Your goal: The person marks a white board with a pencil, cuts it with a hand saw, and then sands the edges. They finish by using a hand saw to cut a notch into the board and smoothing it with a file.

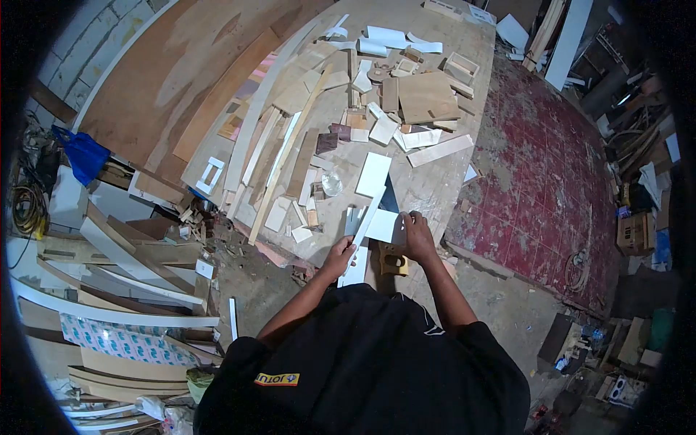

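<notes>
My left hand is closed around the lower part of a narrow white strip, which slants up and away over the bench. In my right hand is the right edge of a small white rectangular panel, its left side meeting the strip. A handsaw lies under the panel: its yellow handle shows near my body and its dark blade beyond. Another white panel rests flat just past the strip's far end. A clear round container stands to the left.
Wood offcuts and long strips cover the left of the workbench. A square plywood piece and curled white strips lie farther back. Curved boards are stacked at left; a dusty red floor area is at right.
</notes>
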### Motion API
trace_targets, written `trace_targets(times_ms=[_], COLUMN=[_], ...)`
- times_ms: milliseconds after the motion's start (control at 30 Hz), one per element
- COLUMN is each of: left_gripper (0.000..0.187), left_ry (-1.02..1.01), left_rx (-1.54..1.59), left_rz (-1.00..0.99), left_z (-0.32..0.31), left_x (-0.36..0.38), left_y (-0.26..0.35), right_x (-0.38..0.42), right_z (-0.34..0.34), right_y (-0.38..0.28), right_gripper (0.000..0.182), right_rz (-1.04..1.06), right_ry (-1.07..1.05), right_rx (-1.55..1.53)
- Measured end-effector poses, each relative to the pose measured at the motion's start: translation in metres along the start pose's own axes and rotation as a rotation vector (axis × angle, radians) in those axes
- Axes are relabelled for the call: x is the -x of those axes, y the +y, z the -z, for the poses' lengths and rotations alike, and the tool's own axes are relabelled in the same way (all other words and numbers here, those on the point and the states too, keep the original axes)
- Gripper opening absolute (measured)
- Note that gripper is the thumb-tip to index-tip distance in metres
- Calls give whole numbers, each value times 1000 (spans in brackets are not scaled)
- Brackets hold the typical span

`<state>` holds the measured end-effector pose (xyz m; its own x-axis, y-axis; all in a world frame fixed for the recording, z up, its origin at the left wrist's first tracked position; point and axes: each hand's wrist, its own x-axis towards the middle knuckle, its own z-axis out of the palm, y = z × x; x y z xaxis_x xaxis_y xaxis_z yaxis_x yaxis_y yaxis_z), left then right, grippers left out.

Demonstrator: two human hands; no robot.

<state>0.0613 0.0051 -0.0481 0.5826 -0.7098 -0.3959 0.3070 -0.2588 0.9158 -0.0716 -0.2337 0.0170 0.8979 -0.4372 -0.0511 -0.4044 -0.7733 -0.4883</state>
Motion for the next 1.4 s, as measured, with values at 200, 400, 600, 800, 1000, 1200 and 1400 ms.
trace_targets(times_ms=[200, 400, 600, 800, 1000, 1200, 1400], left_gripper=[28, 26, 28, 31, 30, 39, 42], left_ry=[51, 92, 1, -105, -113, -35, -32], left_rx=[169, 69, -23, -227, -47, -234, -225], left_rz=[-15, -50, -15, -98, 69, -96, -115], left_z=[-2, 13, 24, 27, 23, 23, -3], left_x=[6, 8, -1, -17, 5, 12, 19], left_y=[-2, 8, 25, 28, 47, 47, 56], right_x=[0, 17, 20, 10, -5, -14, -10], right_z=[1, 29, 53, 49, 35, 11, -20], right_y=[-8, -23, -26, -15, -7, -10, -39], right_gripper=[95, 91, 86, 85, 88, 101, 79], right_rz=[42, 43, 58, 165, 378, -57, -262], right_ry=[24, -15, -161, -443, -423, -259, -52], right_rx=[39, -15, -11, -477, -507, -1153, -1320])
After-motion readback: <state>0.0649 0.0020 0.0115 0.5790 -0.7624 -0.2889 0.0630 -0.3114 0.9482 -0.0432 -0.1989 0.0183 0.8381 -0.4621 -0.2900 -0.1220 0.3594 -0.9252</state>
